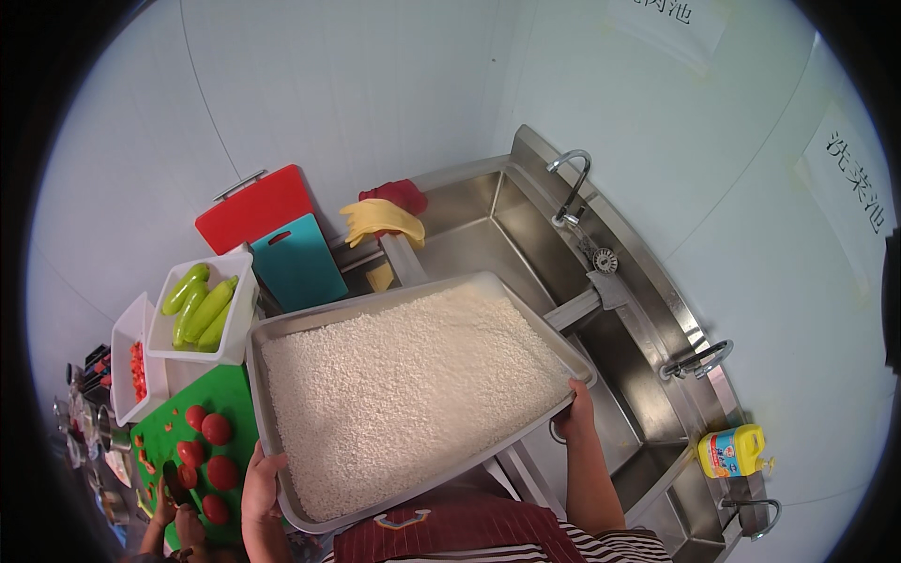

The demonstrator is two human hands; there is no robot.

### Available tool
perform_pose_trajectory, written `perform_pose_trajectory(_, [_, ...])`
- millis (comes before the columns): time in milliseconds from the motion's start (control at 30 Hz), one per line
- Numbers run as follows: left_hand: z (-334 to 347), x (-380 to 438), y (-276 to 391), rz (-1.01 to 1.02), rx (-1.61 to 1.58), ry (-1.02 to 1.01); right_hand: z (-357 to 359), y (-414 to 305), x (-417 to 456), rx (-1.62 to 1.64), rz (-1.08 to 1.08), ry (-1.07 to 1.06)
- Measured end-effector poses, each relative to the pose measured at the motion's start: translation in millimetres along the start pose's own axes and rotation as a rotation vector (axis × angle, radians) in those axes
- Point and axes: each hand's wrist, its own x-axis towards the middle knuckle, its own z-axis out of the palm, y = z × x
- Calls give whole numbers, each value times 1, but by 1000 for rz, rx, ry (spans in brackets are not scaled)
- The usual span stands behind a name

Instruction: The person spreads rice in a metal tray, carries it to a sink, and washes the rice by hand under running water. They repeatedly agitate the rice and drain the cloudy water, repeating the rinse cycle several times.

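A large rectangular metal tray (540,327) is held in front of my body, tilted in the view. White rice grains (408,394) spread over most of its floor, with a whiter, wetter-looking patch toward the right. My left hand (262,485) grips the near left rim, thumb over the edge. At the right rim, near the corner, my right hand (578,412) has hold of the tray, its fingers hidden beneath. The tray's right part hangs over the stainless steel sink (486,257).
Faucets (574,183) line the sink's back edge; a yellow detergent bottle (732,452) stands at right. Left are a white bin with green squash (204,310), teal board (299,264), yellow gloves (383,219) and a green board (232,394) with tomatoes, where another person's hands (188,524) use a knife.
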Motion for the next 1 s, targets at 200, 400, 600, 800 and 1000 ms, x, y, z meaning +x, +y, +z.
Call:
perform_pose_trajectory(200, [-1,0,0,-1,0,-6,1,0,0,-1,-14,21])
perform_pose_trajectory(400, [2,-1,1,2,2,-6,0,0,2,5,-15,10])
perform_pose_trajectory(600, [-2,2,-2,14,-6,-25,1,-1,3,-2,-4,18])
perform_pose_trajectory(800, [3,0,1,18,-20,-13,3,-2,2,-7,-8,0])
perform_pose_trajectory(1000, [6,-2,4,13,5,-6,1,0,6,2,-17,0])
